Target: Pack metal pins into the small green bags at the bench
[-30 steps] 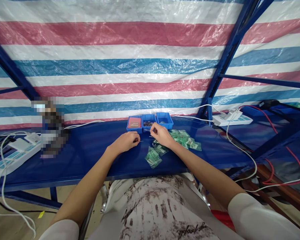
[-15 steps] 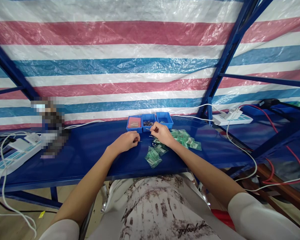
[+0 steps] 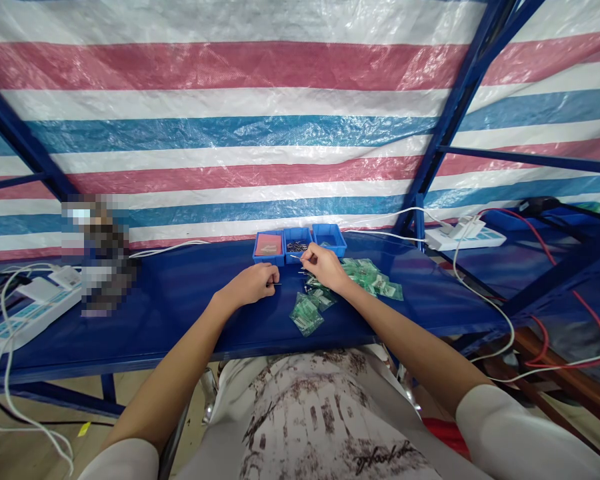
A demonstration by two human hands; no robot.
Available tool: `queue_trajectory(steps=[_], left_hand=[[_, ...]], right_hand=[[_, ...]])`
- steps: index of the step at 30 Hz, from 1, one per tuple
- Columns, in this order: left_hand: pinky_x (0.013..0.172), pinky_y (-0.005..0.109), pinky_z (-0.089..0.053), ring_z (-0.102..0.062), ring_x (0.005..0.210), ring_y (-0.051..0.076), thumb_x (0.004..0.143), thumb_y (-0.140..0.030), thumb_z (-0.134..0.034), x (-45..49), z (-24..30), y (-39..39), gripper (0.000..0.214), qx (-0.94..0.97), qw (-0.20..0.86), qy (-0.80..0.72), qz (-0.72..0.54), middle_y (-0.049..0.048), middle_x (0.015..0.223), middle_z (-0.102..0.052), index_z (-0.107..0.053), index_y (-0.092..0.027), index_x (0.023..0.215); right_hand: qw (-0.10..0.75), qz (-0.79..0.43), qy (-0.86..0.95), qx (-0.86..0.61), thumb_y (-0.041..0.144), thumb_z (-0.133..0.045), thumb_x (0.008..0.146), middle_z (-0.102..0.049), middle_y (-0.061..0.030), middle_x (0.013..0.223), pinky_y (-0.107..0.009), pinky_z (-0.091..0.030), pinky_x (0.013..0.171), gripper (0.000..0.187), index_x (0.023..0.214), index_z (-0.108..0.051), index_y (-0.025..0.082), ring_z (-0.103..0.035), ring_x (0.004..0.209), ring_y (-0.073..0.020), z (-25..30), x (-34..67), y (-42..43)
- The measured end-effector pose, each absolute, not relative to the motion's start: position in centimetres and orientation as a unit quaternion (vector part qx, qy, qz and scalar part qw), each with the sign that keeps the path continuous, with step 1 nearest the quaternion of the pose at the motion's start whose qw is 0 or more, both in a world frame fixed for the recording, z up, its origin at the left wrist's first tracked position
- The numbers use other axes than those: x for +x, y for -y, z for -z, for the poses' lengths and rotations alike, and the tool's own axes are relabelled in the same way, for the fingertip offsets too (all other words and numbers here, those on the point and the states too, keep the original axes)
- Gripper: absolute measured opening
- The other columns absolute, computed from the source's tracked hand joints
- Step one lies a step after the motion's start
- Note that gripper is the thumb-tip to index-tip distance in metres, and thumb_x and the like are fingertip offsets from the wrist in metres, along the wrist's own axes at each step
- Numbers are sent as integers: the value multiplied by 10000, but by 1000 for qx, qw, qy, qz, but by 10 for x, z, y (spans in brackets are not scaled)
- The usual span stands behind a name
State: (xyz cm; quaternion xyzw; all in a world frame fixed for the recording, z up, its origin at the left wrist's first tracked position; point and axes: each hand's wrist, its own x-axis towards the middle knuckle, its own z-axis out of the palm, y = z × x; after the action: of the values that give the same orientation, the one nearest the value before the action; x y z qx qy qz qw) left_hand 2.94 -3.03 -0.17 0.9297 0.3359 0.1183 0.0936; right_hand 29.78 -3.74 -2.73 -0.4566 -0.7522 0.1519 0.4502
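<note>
My left hand [image 3: 256,283] is closed over the blue table, pinching a thin metal pin [image 3: 278,285] whose end sticks out to the right. My right hand [image 3: 323,265] is pinched on another thin metal pin [image 3: 296,258] that points left, just in front of the blue bins. The middle bin [image 3: 299,233] holds several small dark metal parts. A pink card with a small pale item on it lies in the left bin [image 3: 255,255]. The right bin [image 3: 329,228] is partly behind my right hand. Small green-printed plastic packets [image 3: 307,315] lie beside and below that hand.
A white power strip [image 3: 40,310] with cords lies at the left, by a blurred-out patch. Another power strip [image 3: 473,237] stands at the right, with white and red cables. Blue frame posts [image 3: 443,127] rise before a striped tarp [image 3: 240,133].
Hardly anything differs. The pin in my right hand has shifted slightly left, and the one in my left hand shows a little less. Bins and packets stay where they were.
</note>
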Motion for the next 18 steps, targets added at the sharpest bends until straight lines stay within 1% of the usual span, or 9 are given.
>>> queue_trajectory(steps=[9, 14, 18], left_hand=[[689, 300, -420, -609, 785, 213, 831, -130, -609, 31, -2, 33, 120, 929, 91, -339, -121, 39, 885, -666, -607, -210, 921], [723, 307, -439, -611, 816, 219, 856, -130, -597, 29, -1, 32, 130, 930, 80, -331, -135, 41, 899, -654, -605, -213, 956], [754, 315, -458, -611, 842, 221, 874, -123, -586, 27, 1, 31, 140, 932, 73, -322, -147, 49, 936, -646, -609, -209, 982]], right_hand=[[452, -140, 752, -459, 264, -609, 908, -752, -30, 912, -322, -419, 675, 149, 813, -495, 248, -597, 689, -189, 29, 299, 36], [450, -142, 753, -458, 258, -608, 907, -745, -29, 910, -322, -414, 670, 148, 812, -495, 249, -590, 686, -190, 29, 299, 36], [448, -131, 751, -467, 258, -616, 904, -705, -14, 826, -318, -394, 649, 119, 823, -529, 248, -581, 665, -193, 29, 299, 36]])
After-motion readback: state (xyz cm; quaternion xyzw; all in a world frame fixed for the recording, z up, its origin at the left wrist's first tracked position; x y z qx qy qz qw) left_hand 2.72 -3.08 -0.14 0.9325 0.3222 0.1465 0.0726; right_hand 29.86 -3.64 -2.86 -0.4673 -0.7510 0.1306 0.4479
